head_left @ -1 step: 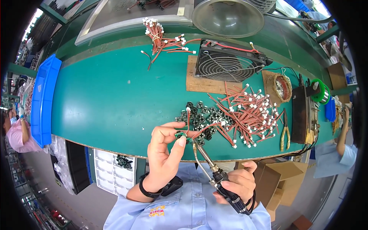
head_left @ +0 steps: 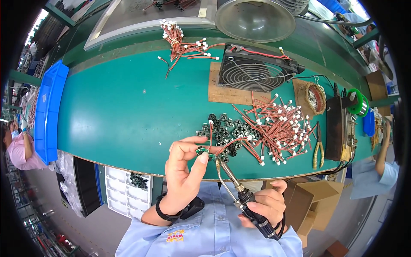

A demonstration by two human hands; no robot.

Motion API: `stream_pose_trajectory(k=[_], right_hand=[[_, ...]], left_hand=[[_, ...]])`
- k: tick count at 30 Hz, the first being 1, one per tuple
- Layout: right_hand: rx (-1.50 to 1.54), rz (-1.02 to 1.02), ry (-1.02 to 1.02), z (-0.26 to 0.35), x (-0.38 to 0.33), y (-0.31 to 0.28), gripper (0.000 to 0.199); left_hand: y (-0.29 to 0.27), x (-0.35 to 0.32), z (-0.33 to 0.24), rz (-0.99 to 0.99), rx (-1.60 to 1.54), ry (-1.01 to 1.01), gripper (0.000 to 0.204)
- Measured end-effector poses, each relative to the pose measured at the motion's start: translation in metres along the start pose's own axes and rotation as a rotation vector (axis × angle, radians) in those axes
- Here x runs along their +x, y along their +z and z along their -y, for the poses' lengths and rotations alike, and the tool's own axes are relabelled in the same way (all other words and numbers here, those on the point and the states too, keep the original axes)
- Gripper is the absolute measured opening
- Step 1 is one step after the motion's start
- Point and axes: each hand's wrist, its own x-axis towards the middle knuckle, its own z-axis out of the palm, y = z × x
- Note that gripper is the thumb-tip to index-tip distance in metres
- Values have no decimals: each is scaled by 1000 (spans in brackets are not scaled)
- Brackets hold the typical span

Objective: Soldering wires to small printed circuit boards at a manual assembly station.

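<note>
My left hand pinches a small green circuit board between thumb and fingers, just above the near edge of the bench. A red-and-black wire with a white connector rises from beside the board. Wrapped in my right hand is a soldering iron with a thin metal tube along its shaft. Its tip end lies close to the board and the left fingertips; whether they touch I cannot tell. Just beyond the hands lies a heap of small black parts, beside a pile of red-and-black connector wires.
A black fan stands on a wooden board beyond the pile. On the right are pliers, a round tin, a solder spool and a dark metal box. A blue tray sits at the left edge.
</note>
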Motion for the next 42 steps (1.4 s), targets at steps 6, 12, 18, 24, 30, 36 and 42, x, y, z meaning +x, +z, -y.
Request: stream_pose_trajectory(k=[6,12,18,24,30,36,42], right_hand=[[4,2,-4,-1,0,2,39],[11,11,-14,-3,1,1,39],[31,8,-8,-3,1,2,40],[48,9,-13,-5,1,3,41],[24,-3,-19,-5,-2,6,41],[12,2,-5,-3,-6,7,41],[4,1,-4,-2,-8,6,41]], left_hand=[[-2,-2,1,24,75,8,9],[-6,-2,2,61,210,40,8],[-7,-1,1,77,256,45,7],[-8,-4,4,57,250,39,7],[-8,-3,1,65,291,49,8],[-7,-4,-1,55,261,48,8],[-7,-5,-1,62,318,75,9]])
